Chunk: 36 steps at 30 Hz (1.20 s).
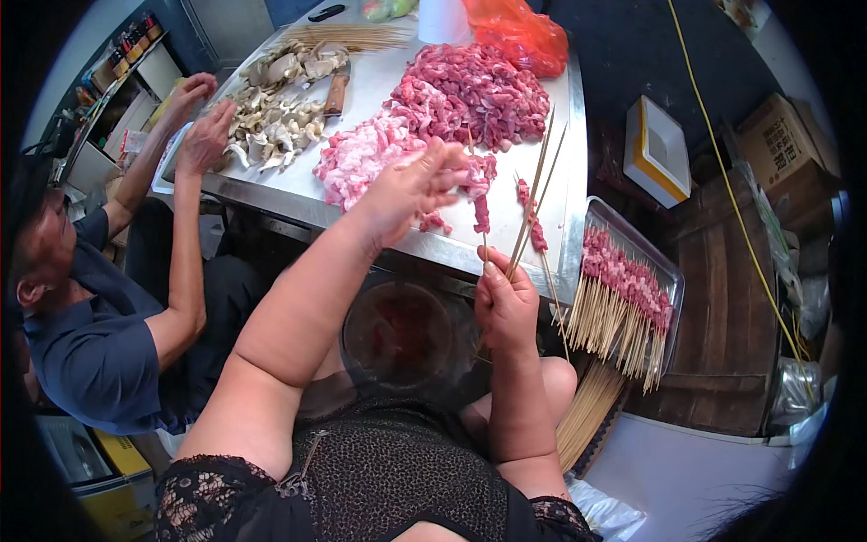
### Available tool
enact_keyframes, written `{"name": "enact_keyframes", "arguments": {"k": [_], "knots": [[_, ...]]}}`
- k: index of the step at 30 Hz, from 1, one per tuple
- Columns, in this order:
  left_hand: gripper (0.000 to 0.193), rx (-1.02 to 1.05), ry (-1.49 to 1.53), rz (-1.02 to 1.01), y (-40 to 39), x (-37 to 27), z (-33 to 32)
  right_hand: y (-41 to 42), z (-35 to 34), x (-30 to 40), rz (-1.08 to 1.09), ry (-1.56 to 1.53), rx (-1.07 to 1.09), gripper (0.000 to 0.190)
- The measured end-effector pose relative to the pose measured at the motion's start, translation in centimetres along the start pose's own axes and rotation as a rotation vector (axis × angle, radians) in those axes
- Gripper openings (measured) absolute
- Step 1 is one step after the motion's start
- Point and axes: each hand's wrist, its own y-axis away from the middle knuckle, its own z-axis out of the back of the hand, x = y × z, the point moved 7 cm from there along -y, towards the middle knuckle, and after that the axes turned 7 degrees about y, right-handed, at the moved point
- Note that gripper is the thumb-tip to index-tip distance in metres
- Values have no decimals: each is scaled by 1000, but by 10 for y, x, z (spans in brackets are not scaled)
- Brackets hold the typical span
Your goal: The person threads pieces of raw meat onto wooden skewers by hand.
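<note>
My right hand (509, 305) grips the lower ends of several bamboo skewers at the table's front edge. One of them, a meat skewer (481, 211), carries pieces of raw meat below its bare tip. The others, bare skewers (535, 193), fan up to the right. My left hand (414, 193) is slightly blurred, its fingers apart beside the upper meat on that skewer; whether they touch it is unclear. Beyond it lie a heap of pale, fatty meat pieces (362, 159) and a larger heap of dark red meat (477, 91). A loaded skewer (534, 223) rests on the tabletop.
A metal tray (670, 271) of filled skewers stands right of the table (565, 156), above bundled bare skewers (593, 410). Oyster mushrooms (271, 125) and a wooden-handled knife (336, 93) lie left. A co-worker (101, 325) sits there. A red plastic bag (518, 34) is behind the meat.
</note>
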Motion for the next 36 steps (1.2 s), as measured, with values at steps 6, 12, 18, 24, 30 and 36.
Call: {"name": "enact_keyframes", "arguments": {"k": [6,12,18,24,30,36], "knots": [[15,35,-1182,-203,7,-21,10,4,11,2,16,52,-33,24],[17,111,-1659,-378,9,3,3,7,14,1,19,80,-42,24],[17,-69,-849,-232,-2,-28,30,7,16,-5,4,115,-21,25],[27,-56,-8,46,-6,-17,34,9,9,-12,26,257,41,24],[22,7,234,102,-5,-13,25,8,5,-15,7,279,47,23],[22,-97,197,-93,-8,-13,32,12,4,-14,6,325,39,23]]}}
